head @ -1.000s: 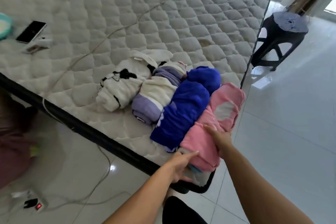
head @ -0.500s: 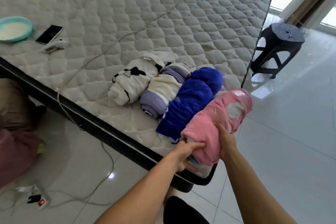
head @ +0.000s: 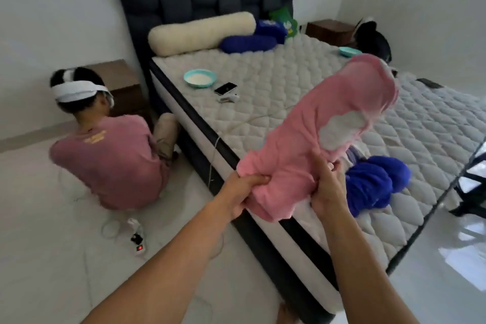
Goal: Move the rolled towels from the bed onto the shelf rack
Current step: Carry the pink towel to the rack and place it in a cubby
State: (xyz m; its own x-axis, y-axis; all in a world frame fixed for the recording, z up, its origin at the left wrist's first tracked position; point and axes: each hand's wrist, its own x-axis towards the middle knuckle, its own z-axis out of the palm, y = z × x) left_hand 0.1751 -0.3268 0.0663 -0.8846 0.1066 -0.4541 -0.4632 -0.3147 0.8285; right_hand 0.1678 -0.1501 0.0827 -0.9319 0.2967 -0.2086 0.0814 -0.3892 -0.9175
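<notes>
The pink rolled towel point(head: 315, 139) is lifted above the corner of the bed point(head: 276, 92), held in both hands. My left hand point(head: 240, 191) grips its near left end and my right hand point(head: 327, 187) clasps its underside on the right. Behind it, the blue rolled towel point(head: 370, 184) lies on the mattress. A sliver of the purple and white towel point(head: 353, 156) shows behind the pink one; the other rolled towels are hidden. The shelf rack is out of view.
A person in a pink shirt point(head: 113, 155) crouches on the floor left of the bed. A power strip point(head: 138, 241) with cables lies on the tiles. A teal bowl point(head: 200, 77), a phone point(head: 225, 88) and pillows point(head: 202, 31) are on the mattress.
Both hands closed on the pink towel and lifted it off the mattress. My view swung left, bringing in the headboard and the crouching person.
</notes>
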